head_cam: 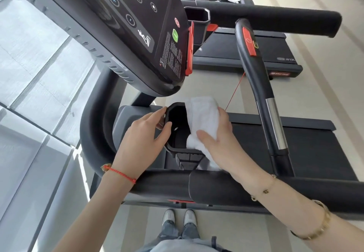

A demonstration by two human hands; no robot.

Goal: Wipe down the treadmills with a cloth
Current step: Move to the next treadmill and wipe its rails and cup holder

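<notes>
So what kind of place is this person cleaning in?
Most likely a gym: a treadmill console with buttons, a second treadmill beyond, and the right hand wiping a cup holder with a white cloth.

Cup holder [177,131] opening half blocked by cloth [201,113]; console [137,34] overhangs above, handrail [260,98] bars the right side.
</notes>
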